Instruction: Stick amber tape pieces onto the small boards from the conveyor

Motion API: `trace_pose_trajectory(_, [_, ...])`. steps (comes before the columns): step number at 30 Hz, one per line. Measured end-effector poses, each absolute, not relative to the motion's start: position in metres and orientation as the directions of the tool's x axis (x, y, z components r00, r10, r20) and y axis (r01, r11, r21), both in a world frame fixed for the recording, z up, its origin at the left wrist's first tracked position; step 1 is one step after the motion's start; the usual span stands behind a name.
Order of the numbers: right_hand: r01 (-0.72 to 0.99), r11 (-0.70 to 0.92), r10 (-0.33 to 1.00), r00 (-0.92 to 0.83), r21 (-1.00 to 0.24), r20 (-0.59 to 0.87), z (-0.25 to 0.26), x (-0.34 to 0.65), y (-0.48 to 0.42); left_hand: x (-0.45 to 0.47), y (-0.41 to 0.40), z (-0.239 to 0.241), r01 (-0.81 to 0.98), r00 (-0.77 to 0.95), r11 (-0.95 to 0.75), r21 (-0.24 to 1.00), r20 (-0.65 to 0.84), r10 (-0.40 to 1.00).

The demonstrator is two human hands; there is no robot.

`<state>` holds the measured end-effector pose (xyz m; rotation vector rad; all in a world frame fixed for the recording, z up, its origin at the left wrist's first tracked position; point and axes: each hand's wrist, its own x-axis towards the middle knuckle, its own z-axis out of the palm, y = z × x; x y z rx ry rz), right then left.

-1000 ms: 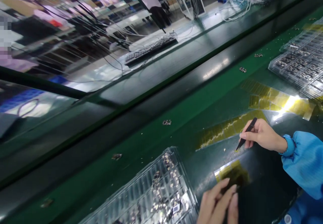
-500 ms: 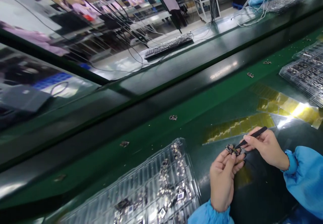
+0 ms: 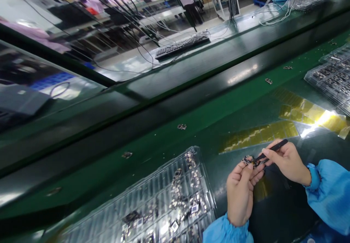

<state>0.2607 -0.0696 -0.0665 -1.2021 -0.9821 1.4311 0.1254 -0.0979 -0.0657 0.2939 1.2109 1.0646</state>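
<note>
The left hand (image 3: 240, 193) is raised off the green bench (image 3: 164, 144) with thumb and fingertips pinched on a small dark part (image 3: 247, 160), lifted toward the eyes, probably so the fine work on it can be seen. The right hand (image 3: 286, 161) grips black tweezers (image 3: 269, 151) like a pen, their tips touching the part from the right; the left hand steadies it while the tool works on it. Both hands meet just above the near edge of the bench, over a dark mat (image 3: 279, 206).

Strips of yellow tape (image 3: 259, 135) lie flat on the bench just behind the hands, within easy reach of the tweezers; more of it (image 3: 306, 111) shines toward the right edge.

A clear plastic tray (image 3: 153, 206) sits at the near edge, left of the left hand. Its ribbed rows are mostly bare, with a loose cluster of small parts along its right side. A second clear tray (image 3: 328, 80) at the right edge holds parts in neat rows.

Several stray parts, one near the bench's middle (image 3: 181, 126), lie scattered along the green surface. A keyboard (image 3: 182, 46) rests on the far counter.
</note>
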Motion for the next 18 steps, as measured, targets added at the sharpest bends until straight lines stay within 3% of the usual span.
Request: trace_pose_trajectory(18, [-0.181,-0.209,0.978,-0.036,-0.961,-0.206,-0.0685,0.2593,-0.0715,0.1249,-0.0991,-0.0686,-0.508,-0.043,0.492,0.707,-0.592,0.805])
